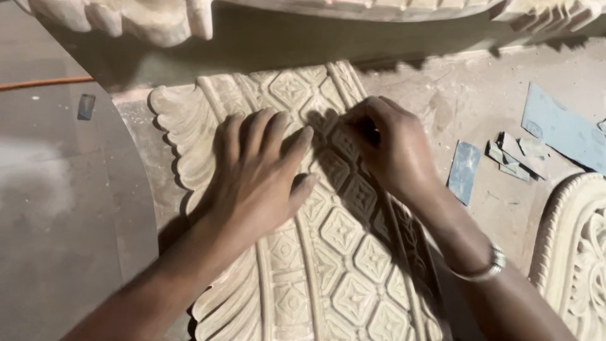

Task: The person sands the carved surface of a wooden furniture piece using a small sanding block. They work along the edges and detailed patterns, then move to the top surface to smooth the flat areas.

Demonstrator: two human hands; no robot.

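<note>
Grip check: left hand (255,173) lies flat, fingers spread, bracing the carved stone panel (341,252). Right hand (388,148) pinched shut on something small, hidden under the fingers, pressed into a diamond motif. Panel lies on the dusty table (454,95) before me; looks heavy, stiff, brittle at the leaf edges, best held by the broad rim. Farther right: blue-grey abrasive paper scraps (465,170), 1 larger sheet (562,129).

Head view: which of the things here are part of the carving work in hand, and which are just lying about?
In hand:
- carved stone panel, diamond-flower pattern
- left hand, flat on the panel
- right hand, fingertips pinched at the carving; anything held is hidden

Lying about:
- blue sandpaper scraps
- larger blue sheet
- round carved piece
- orange hose
</note>
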